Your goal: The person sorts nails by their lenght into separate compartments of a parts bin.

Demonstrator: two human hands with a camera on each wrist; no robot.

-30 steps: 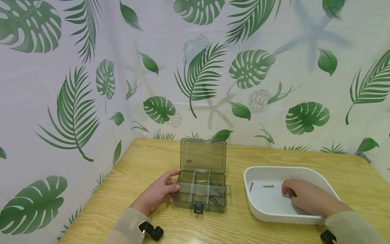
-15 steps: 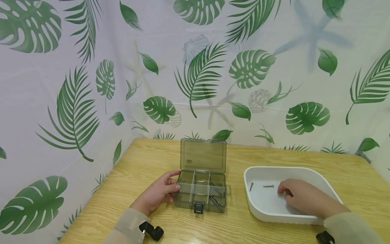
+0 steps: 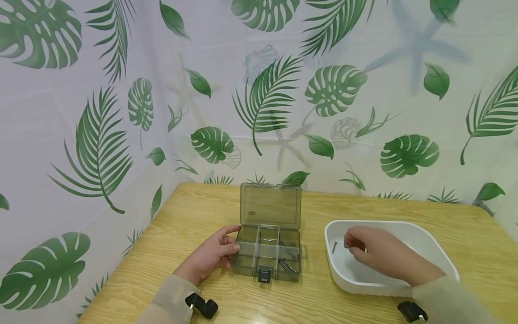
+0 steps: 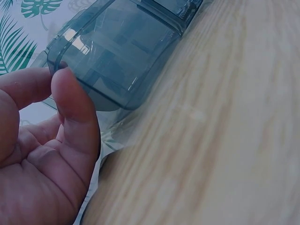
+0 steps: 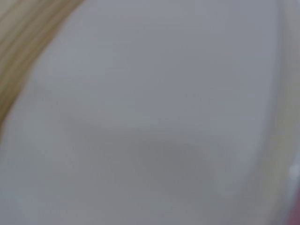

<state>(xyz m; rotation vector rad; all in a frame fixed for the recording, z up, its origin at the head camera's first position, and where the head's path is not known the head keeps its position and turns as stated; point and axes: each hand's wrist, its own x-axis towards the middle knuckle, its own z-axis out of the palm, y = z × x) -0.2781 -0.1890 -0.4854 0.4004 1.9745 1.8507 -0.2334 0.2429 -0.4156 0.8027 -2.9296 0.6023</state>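
Observation:
In the head view my left hand (image 3: 210, 254) holds the left side of a smoky clear compartment box (image 3: 267, 267). The left wrist view shows my thumb (image 4: 72, 101) and index finger at the box's corner. Its lid (image 3: 270, 205) stands raised. Several screws (image 3: 286, 266) lie in the front right compartment, others in the one behind. My right hand (image 3: 376, 254) is over the white tray (image 3: 439, 256), thumb and fingers curled together at a small metal piece, mostly hidden. One screw (image 3: 334, 247) lies at the tray's left side. The right wrist view is blurred.
Both tray and box stand on a wood-grain table (image 3: 311, 297), the tray to the right of the box. A leaf-printed cloth (image 3: 267, 99) hangs behind and to the left. Black wrist mounts (image 3: 201, 306) sit at both sleeves.
My right hand has moved left and up within the tray, and now covers the spot where a second screw lay. The left hand and the box have stayed put.

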